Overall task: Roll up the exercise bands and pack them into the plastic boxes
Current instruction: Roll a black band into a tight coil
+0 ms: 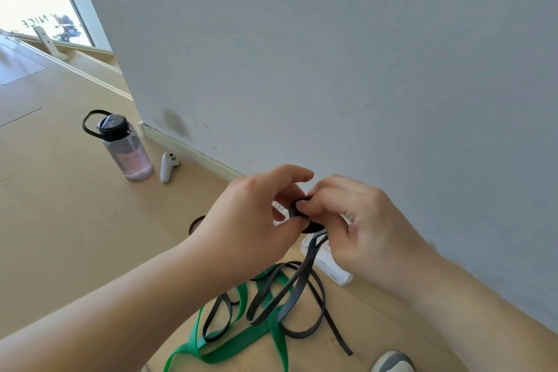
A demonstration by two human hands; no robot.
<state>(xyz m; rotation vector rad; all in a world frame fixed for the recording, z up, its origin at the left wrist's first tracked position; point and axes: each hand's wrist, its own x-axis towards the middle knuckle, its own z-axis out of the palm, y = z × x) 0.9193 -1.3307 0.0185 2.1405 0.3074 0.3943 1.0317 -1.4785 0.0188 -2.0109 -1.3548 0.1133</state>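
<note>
A narrow black exercise band (305,278) hangs from my hands and lies in loose loops on the wooden floor. Its upper end is wound into a small black roll (297,211) held above the floor. My left hand (253,220) pinches the roll from the left, and my right hand (359,226) pinches it from the right with curled fingers. A wide green band (229,344) lies tangled under the black loops. A clear plastic box (327,263) with a white label sits on the floor by the wall, mostly hidden behind my right hand.
A grey wall (362,69) stands right behind my hands. A clear water bottle (126,149) with a black lid and a white controller (166,167) stand on the floor to the left. A small dark round object (196,225) peeks out behind my left wrist. A shoe toe (392,362) shows bottom right.
</note>
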